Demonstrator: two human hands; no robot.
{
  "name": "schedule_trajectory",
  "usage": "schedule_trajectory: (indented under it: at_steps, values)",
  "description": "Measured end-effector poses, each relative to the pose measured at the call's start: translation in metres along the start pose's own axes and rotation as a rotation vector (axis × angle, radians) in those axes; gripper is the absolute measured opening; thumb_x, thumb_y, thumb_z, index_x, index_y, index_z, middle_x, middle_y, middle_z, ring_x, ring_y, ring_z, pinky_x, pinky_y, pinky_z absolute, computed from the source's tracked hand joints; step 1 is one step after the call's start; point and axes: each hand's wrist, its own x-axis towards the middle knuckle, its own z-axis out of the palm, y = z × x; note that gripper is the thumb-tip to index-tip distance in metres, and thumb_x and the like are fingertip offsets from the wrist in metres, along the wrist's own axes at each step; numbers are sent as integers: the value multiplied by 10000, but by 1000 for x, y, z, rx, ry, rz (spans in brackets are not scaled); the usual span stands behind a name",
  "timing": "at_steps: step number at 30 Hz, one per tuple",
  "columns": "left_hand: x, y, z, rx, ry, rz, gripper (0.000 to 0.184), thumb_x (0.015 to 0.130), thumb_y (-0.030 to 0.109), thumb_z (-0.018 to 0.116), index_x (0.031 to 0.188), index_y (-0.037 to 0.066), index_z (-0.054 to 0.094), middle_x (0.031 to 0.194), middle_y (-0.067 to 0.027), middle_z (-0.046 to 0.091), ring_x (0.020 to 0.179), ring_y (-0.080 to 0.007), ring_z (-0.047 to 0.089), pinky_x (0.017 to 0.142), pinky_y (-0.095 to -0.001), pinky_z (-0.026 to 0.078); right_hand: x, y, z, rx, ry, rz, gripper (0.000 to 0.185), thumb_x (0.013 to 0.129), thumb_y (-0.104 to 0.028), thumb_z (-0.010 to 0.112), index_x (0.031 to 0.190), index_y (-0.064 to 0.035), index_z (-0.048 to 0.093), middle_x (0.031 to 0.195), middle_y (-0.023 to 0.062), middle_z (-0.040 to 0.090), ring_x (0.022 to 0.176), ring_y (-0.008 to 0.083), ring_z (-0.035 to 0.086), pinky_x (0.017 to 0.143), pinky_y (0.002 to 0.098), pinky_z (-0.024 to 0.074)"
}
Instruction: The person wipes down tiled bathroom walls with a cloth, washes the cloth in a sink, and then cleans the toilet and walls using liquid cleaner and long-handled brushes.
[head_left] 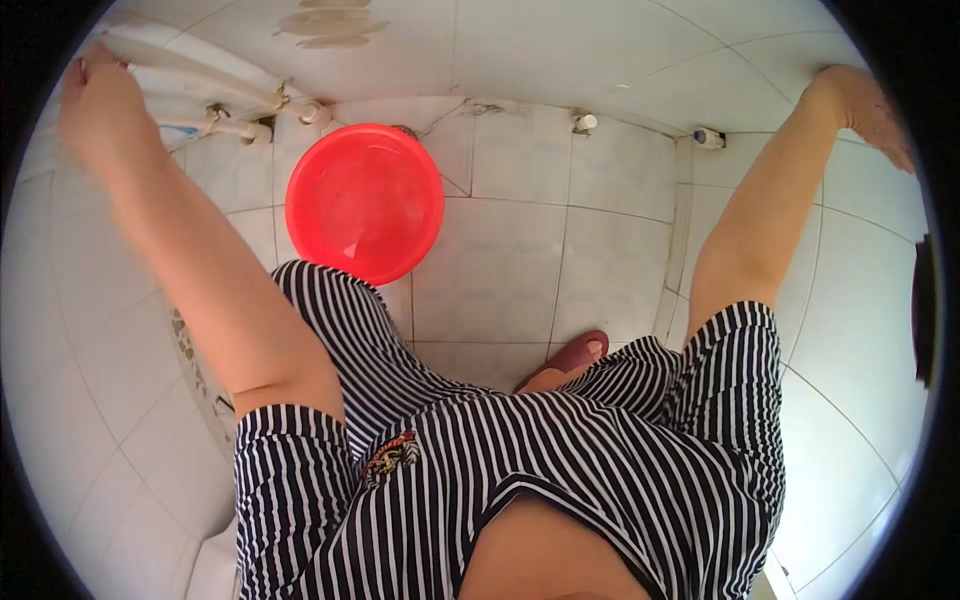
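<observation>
My left hand [100, 105] is raised at the upper left, beside white pipes [235, 125] along the wall. Its fingers are curled closed, and whatever they hold, if anything, is hidden. Far to the right, my right hand [870, 110] is held out by the tiled wall with its fingers stretched and partly cut off by the view's edge. Whether it touches the tiles I cannot tell. On the floor, nearer my left side, stands a round red basin [305, 215], with a bright reflection inside. Neither hand touches the basin.
Light tiles cover the floor [490, 265] and walls. A small white pipe end [585, 122] and a white-and-blue fitting [710, 138] sit low at the far wall. My foot in a dark red slipper [570, 360] is below me. A dark object [922, 310] shows at the right edge.
</observation>
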Motion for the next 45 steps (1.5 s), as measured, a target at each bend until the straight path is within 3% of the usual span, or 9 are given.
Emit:
schedule_trajectory:
  at_steps: [4,9,14,18,22,26,29,39,45]
  values:
    - [3,8,-2,84,-10,86,365,933,204,583,1220,0,678,1070,-224,725,969,-350,707,837,-393,541,-77,18,-50,-354,-197,348,230,980,-115,506,1099,77,465,1279,260,458,1072,363,539,893,450,447]
    - [6,4,19,350,16,-129,304,1000,306,550,1039,72,739,1224,-163,679,1148,-370,614,985,-487,436,-169,-49,-171,83,-430,1558,399,976,-276,519,1219,40,536,1299,185,560,1125,342,578,945,473,481]
    - [-27,32,44,26,-53,4,449,1065,275,398,1383,1,557,1200,-276,660,1152,-408,627,1005,-472,462,-210,-67,-290,240,-883,2240,435,1012,-313,465,1300,-5,573,1308,168,599,1169,330,597,943,506,533]
    - [-39,68,28,-78,-158,-49,418,997,159,496,1400,56,532,1006,-277,692,951,-457,667,828,-518,519,-131,-160,-238,280,-996,2106,334,1007,-244,458,1185,-21,631,1210,128,631,1082,282,614,943,438,536]
    - [-39,65,27,-147,-165,-73,418,1000,178,503,1405,87,546,944,-263,700,886,-455,675,781,-525,525,1,-227,-125,601,-872,978,268,948,-196,579,1094,25,620,1103,138,644,1004,274,627,862,415,555]
    - [-41,79,36,-173,-51,-155,353,896,64,570,1228,-31,647,987,-241,715,880,-395,697,766,-444,546,73,-261,-29,965,-256,471,380,886,-270,773,938,63,597,976,152,665,865,231,661,718,336,613]
    - [-44,80,34,-275,157,-15,380,855,-50,531,1222,-58,628,927,-237,705,802,-423,677,704,-481,537,70,-269,6,263,-542,-207,216,917,-205,671,921,3,610,965,164,605,849,281,580,739,395,498]
    - [-52,97,32,-192,109,-54,402,849,-69,523,1241,-80,610,982,-232,698,871,-400,680,731,-470,539,-73,-239,-47,477,-572,-735,405,822,-315,768,563,-135,513,595,50,491,573,256,520,516,389,385]
    - [-39,76,29,-104,-18,-111,393,952,100,522,1335,55,598,976,-259,698,900,-419,678,785,-484,526,-136,-231,-148,573,-1573,-822,123,913,-185,604,984,-102,660,991,65,631,945,265,601,740,413,484]
